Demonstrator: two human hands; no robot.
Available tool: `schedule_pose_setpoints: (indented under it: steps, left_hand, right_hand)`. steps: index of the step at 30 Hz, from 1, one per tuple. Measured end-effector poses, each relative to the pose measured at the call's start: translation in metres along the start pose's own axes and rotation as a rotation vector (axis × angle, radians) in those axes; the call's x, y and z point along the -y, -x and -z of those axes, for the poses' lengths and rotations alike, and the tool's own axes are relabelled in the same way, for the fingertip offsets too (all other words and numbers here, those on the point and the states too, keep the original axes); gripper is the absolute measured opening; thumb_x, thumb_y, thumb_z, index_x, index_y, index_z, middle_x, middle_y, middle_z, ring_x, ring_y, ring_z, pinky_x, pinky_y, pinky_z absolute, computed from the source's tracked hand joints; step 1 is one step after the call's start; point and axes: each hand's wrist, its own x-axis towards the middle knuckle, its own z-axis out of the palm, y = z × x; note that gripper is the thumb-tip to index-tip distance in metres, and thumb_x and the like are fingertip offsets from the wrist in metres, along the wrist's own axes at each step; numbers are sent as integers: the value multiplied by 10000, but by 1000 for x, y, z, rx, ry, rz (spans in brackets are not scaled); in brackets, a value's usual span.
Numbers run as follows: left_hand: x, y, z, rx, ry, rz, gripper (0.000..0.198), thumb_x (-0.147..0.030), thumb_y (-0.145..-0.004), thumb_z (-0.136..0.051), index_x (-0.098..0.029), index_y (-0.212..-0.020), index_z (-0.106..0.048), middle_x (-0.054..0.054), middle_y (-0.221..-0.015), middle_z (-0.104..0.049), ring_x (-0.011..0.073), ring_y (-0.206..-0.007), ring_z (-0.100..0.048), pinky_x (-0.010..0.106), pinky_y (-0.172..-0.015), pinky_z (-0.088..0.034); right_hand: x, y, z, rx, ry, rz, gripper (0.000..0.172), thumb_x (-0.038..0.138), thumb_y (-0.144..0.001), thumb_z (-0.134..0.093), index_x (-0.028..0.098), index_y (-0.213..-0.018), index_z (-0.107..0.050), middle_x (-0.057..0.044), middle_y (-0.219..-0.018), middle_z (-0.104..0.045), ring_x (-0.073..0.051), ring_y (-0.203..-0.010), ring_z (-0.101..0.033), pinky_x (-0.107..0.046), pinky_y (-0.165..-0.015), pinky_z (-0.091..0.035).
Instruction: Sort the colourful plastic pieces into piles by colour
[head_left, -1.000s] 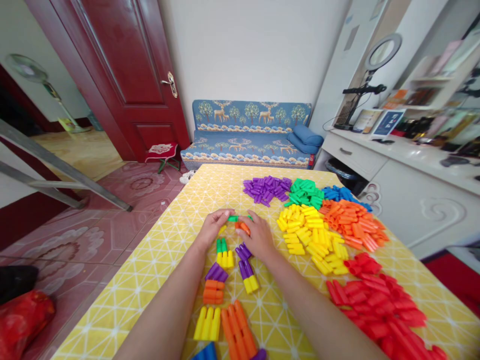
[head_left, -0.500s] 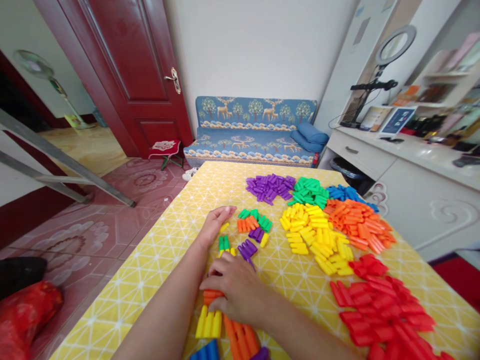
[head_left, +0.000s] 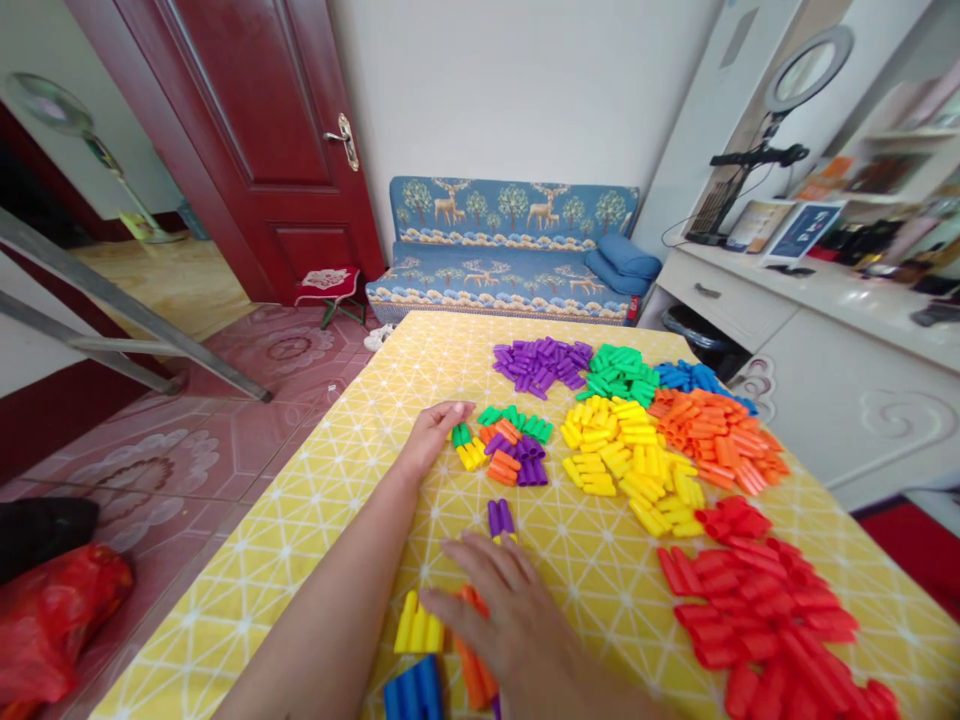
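Note:
My left hand rests on the table's far-left part, beside a small green and yellow group; whether its fingers hold anything is hidden. Right of it lies a mixed cluster of green, orange and purple pieces. My right hand is spread palm down over orange pieces, partly covering them, with nothing seen in its grip. Two purple pieces lie just beyond its fingers. Yellow tubes and blue tubes sit to its left.
The yellow patterned tablecloth bears piles of purple, green, blue, yellow, orange and red pieces at the right. A blue sofa stands beyond the table.
My right hand has moved nearer and its fingers have spread. The green and yellow pieces and orange ones that lay by it are now up with the far cluster, beside my left hand.

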Motion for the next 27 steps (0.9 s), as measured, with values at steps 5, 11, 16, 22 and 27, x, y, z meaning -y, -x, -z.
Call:
schedule_pose_setpoints:
  steps: [5,11,16,22,27]
  left_hand:
    - [0,1,0,1,0,-4,503,-587,-711,-650,-150,-947,-731,112,-1027,-721,277,-1036,-627,367,-922,-468]
    - [-1,1,0,1,18,3,516,-591,-705,-654,-147,-956,-728,117,-1020,-721,275,-1037,-624,369,-922,-467]
    - [-2,1,0,24,-3,-24,463,-547,-750,-635,-149,-971,-724,109,-1060,-709,257,-1036,-620,367,-950,-445]
    - [-8,3,-2,25,-87,-82,432,-544,-749,-631,-162,-918,-739,98,-1075,-703,273,-1072,-598,389,-1004,-400]
    - [-11,5,-5,69,-100,-96,417,-522,-735,-655,-164,-929,-741,103,-1068,-706,274,-1063,-604,380,-994,-401]
  right_hand:
    - [12,21,-44,-59,106,300,436,441,-866,-559,469,-1279,-423,9,-1451,-384,-290,-1336,-319,-551,-1012,-354]
    - [-8,-10,-29,59,51,274,205,305,-914,-500,327,-1104,-574,13,-1408,-443,-255,-1369,-244,-590,-1071,-239]
    - [-58,-46,-15,-112,44,-101,242,236,-825,-627,264,-1066,-620,-65,-1380,-456,-267,-1313,-328,-562,-1090,-192]
    - [-89,-68,-14,-640,-414,-417,287,365,-919,-448,211,-1102,-607,-98,-1250,-539,-205,-1207,-466,-415,-1042,-349]
    - [-91,-56,-6,-810,-620,-474,345,371,-961,-324,180,-1045,-599,-89,-1092,-619,-183,-1055,-570,-366,-929,-445]
